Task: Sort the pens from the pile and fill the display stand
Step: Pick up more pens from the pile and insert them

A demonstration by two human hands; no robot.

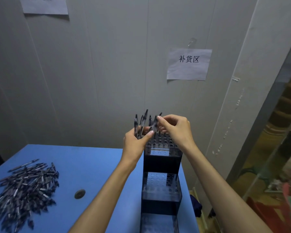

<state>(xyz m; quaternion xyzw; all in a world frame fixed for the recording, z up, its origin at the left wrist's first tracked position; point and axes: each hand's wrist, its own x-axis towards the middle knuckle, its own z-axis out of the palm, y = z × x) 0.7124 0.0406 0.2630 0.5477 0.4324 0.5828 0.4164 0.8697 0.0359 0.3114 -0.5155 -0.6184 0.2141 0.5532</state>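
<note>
Left grip [136, 140] holds pen bunch [142, 123] | right grip [175, 126] pinches one | stand [161, 165] holes unfilled

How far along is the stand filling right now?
Early. Done: nothing visibly seated; the holes in the display stand's top tier and middle tier look empty. In hand: the left hand grips a bunch of pens, and the right hand pinches one of them. Left: the big pile on the blue table.
</note>
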